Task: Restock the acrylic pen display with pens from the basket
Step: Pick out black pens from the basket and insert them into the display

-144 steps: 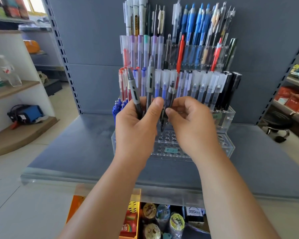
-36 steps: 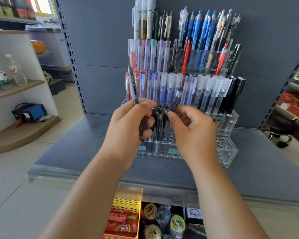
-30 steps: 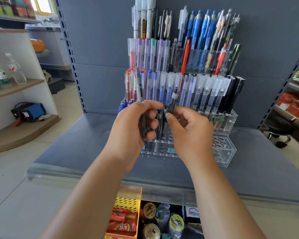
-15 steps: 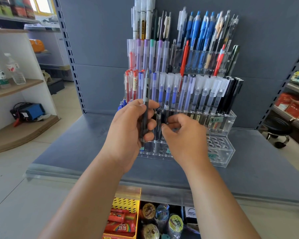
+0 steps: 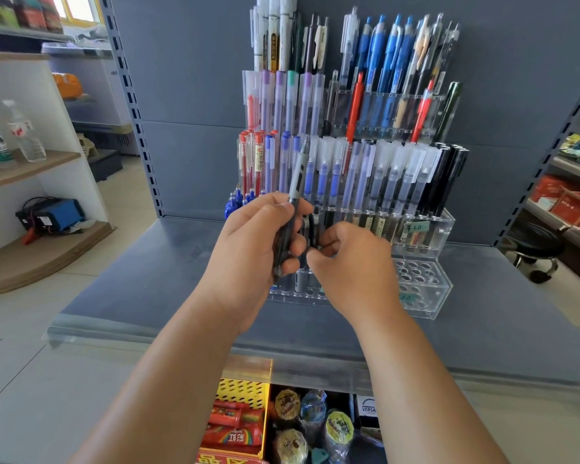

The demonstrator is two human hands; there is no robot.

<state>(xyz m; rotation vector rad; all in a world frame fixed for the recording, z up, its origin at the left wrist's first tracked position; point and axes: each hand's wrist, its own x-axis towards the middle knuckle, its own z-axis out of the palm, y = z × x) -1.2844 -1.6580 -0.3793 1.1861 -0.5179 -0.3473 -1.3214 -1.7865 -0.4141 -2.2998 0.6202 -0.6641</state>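
A tiered acrylic pen display (image 5: pixel 426 289) stands on the grey shelf (image 5: pixel 148 279), its upper rows packed with clear, blue, red and black pens. My left hand (image 5: pixel 252 249) grips a grey-and-black pen (image 5: pixel 295 192) that sticks up slanted in front of the display. My right hand (image 5: pixel 352 266) is just right of it, fingers curled and pinching a dark pen (image 5: pixel 314 229) that stands upright over the front row. Several dark pens stand in the front row's left holes, partly hidden by my hands. No basket is in view.
The front row's right-hand holes (image 5: pixel 416 272) hold no pens. Below the shelf edge sit a yellow perforated bin (image 5: pixel 241 393) and wrapped goods. A side rack with water bottles (image 5: pixel 27 135) stands at left; a black stool (image 5: pixel 533 249) at right.
My right hand has moved down toward the front row with the dark pen. The pen in my left hand has tilted from leaning left to leaning right. Fewer pens are in my left hand.
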